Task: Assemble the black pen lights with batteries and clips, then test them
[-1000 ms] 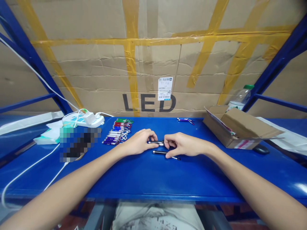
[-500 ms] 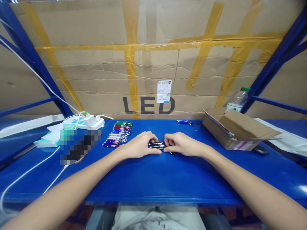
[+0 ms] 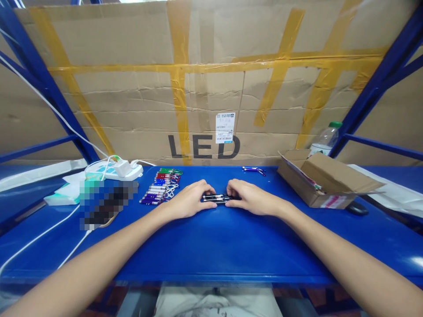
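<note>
Black keychain flashlights with silver bands lie side by side on the blue table in front of me; their exact number is hard to make out. My left hand has its fingers and thumb closed about their left end. At the right end, my right hand pinches them, hiding most of their clips. To the left is a row of several similar keychain flashlights in green, red, blue, silver and purple, their carabiner clips pointing right. One blue-purple flashlight lies apart near the table's back edge.
An open cardboard box stands at the right, with a bottle behind and a black mouse beside it. A power strip, white cables and a partly blurred dark object occupy the left. A large taped carton forms the back.
The black flashlights have been drawn closer together between my hands. A dark clip that stuck out below my right hand no longer shows there. My left thumb has shifted slightly left.
</note>
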Tool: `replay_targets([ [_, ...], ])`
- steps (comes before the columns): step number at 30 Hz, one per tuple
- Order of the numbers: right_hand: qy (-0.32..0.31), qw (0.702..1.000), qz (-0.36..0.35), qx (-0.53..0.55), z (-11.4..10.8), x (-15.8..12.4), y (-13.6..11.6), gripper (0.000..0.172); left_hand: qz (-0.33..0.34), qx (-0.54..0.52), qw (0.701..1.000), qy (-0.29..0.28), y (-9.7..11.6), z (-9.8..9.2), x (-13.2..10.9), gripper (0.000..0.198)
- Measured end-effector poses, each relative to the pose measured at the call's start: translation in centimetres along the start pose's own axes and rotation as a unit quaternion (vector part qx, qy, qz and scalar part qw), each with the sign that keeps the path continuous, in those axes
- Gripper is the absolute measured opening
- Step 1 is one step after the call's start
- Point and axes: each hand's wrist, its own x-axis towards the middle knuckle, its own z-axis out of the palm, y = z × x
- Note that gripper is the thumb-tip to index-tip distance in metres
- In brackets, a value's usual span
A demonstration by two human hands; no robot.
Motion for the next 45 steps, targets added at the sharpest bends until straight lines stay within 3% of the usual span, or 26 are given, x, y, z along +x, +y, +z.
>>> replay_targets([
  [4,0.019,1.000,-0.019,-0.007,0.3,0.0,-0.1,0.026,0.004,-0.008,1.000,0.004,-0.2,0.2,0.1,0.031],
  [14,-0.001,0.998,-0.044,-0.033,0.6,0.1,-0.3,0.021,0.008,0.000,1.000,0.027,-0.6,0.4,0.1,0.034],
  [22,-0.001,0.998,-0.046,-0.031,0.7,-0.1,-0.7,0.026,0.000,0.020,1.000,0.007,0.0,-0.1,-0.1,0.032],
  [31,0.021,0.995,-0.092,-0.026,1.0,0.1,-1.4,0.014,-0.007,-0.020,0.999,0.027,-0.8,0.6,0.3,0.032],
  [37,0.004,0.998,-0.050,-0.041,0.4,-0.1,-1.5,0.004,-0.006,-0.039,0.999,0.013,-0.7,0.8,0.4,0.038],
  [45,-0.016,0.997,-0.077,-0.024,-0.1,-0.2,-1.2,0.015,0.013,-0.055,0.998,-0.008,-0.3,0.4,0.2,0.035],
])
